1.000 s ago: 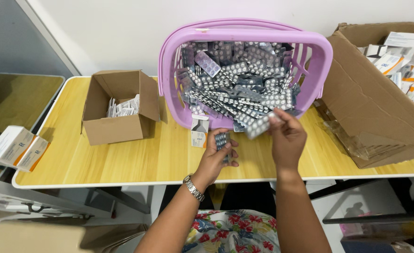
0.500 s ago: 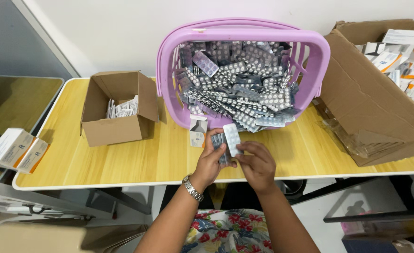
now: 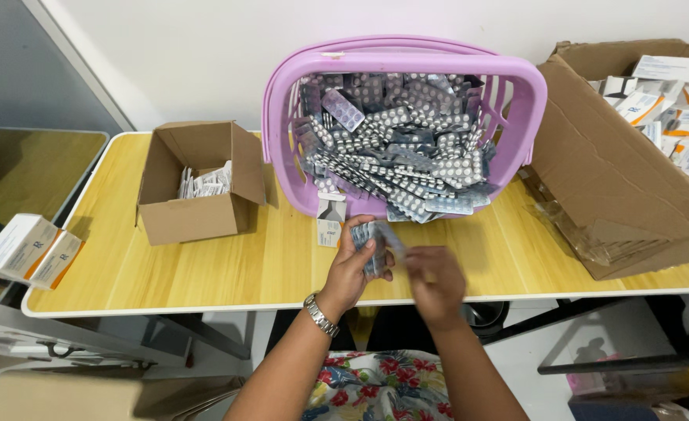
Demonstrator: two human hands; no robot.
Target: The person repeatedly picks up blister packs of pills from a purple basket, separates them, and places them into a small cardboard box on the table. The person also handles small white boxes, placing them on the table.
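the person's left hand (image 3: pixel 354 265) is at the front edge of the yellow wooden table (image 3: pixel 204 273), near its middle, with the fingers curled and pressed around a small stack of silver blister packs (image 3: pixel 371 242) held upright in the palm. a metal wristwatch (image 3: pixel 320 315) sits on that wrist. the right hand (image 3: pixel 436 277) is just beside it, to the right and slightly nearer the front edge; it is blurred, so whether its fingers pinch anything cannot be told, though they appear drawn together close to the stack's right side.

just behind the hands, a lilac plastic basket (image 3: pixel 516 86) lies tipped on its side toward the person, at the back edge of the table near the middle. a heap of loose blister strips (image 3: pixel 399 148) fills it and spills to its lower rim. a small white carton (image 3: pixel 329 221) lies on the table touching the basket's lower rim, just beyond the left hand.

toward the left end of the table stands a small open cardboard box (image 3: pixel 196 214) with folded white leaflets (image 3: pixel 204 183) inside. at the right end a large cardboard box (image 3: pixel 617 187) lies open, holding white medicine cartons (image 3: pixel 672 101). off the table's left end, two more white cartons (image 3: pixel 28 249) rest on a lower surface.
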